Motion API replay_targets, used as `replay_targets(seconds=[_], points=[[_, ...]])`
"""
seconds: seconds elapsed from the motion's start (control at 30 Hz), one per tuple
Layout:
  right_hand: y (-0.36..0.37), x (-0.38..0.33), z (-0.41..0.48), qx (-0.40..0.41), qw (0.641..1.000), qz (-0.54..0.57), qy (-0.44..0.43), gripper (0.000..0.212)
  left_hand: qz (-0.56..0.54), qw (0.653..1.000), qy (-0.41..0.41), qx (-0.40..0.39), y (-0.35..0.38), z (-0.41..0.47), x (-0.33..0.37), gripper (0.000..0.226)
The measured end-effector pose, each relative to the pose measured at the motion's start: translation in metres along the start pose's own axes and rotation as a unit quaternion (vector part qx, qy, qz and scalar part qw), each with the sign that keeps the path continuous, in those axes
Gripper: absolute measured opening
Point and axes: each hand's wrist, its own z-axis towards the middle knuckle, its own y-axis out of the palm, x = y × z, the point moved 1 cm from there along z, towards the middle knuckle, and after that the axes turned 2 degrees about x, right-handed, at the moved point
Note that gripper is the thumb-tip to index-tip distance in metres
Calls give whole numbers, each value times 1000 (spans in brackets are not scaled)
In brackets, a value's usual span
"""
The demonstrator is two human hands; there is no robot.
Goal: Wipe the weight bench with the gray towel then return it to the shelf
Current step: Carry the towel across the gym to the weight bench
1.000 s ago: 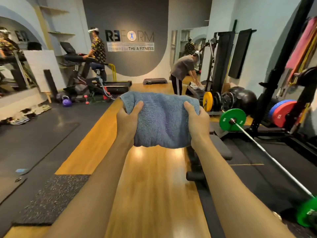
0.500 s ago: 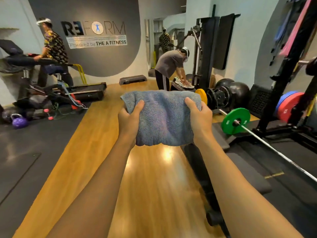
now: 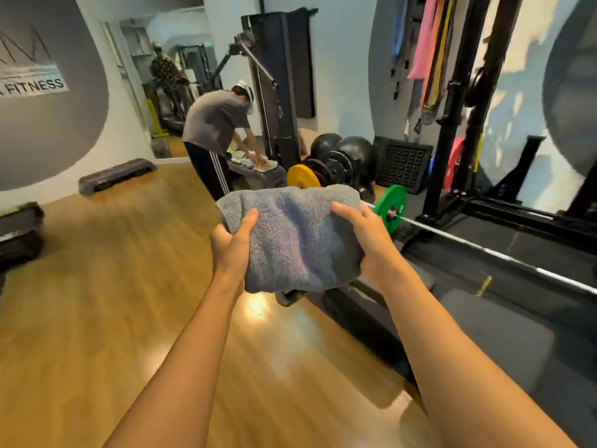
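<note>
Hands hold the gray towel (image 3: pixel 300 237) up in the air. The left hand (image 3: pixel 231 245) has its left side and the right hand (image 3: pixel 371 244) has its right side. Each grip is closed on the towel, with the thumb on the near face and the other fingers hidden behind it. The hold is the same as half a second ago, and the towel is still folded thick.

The view has turned to the right since then. The sign (image 3: pixel 32 82) on the gray wall now sits at the left edge, with only its end showing. The weight bench (image 3: pixel 491 334) looks bigger and fills more of the lower right, on the dark mat beside the wood floor (image 3: pixel 113 286). It lies low, under the right arm, and the towel is above its far end, not touching it.

Behind the towel the green plate (image 3: pixel 392 206) on the long bar (image 3: pixel 484 250) is now just past the right hand. The yellow plate (image 3: pixel 302 177) peeks over the towel's top. The person in a gray shirt (image 3: pixel 214 124) still bends over farther back. More of the black rack (image 3: pixel 452 124) shows on the right.
</note>
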Motion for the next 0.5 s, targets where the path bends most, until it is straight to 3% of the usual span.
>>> replay_targets(seconds=[0.1, 0.2, 0.4, 0.5], points=[[48, 39, 68, -7, 999, 29, 30, 47, 23, 999, 5, -28, -9, 95, -35, 17], [104, 68, 132, -14, 998, 22, 53, 40, 33, 998, -1, -58, -19, 187, -62, 18], [200, 113, 229, 69, 993, 40, 84, 37, 44, 990, -49, -128, -39, 354, -108, 39], [241, 140, 272, 123, 990, 42, 61, 34, 41, 980, -65, -182, -35, 437, -140, 27]])
